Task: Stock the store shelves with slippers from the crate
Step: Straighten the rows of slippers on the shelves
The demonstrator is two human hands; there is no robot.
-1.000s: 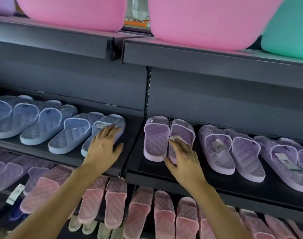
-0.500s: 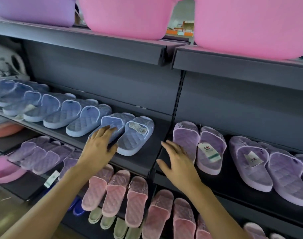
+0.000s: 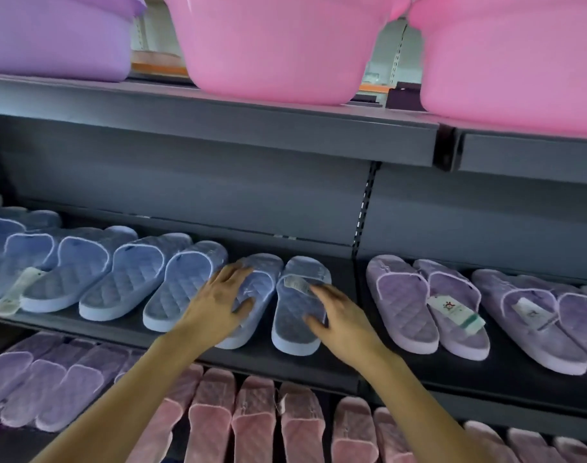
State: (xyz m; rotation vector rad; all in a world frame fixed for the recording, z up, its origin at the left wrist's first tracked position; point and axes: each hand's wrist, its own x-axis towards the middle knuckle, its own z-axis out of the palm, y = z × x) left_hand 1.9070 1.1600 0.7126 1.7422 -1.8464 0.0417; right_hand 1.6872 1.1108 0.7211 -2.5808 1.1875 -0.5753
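Nearest, on the lowest shelf, stands a row of pink slippers [image 3: 255,416]. Above them, on the middle shelf [image 3: 285,362], the left hand [image 3: 218,305] lies with fingers spread on a blue slipper [image 3: 265,272]. The right hand [image 3: 342,325], fingers straight, rests on the last blue slipper [image 3: 292,325] of the row, just beside its tag [image 3: 297,284]. Purple slippers [image 3: 402,305] lie to the right. On the top shelf stand pink basins [image 3: 275,45].
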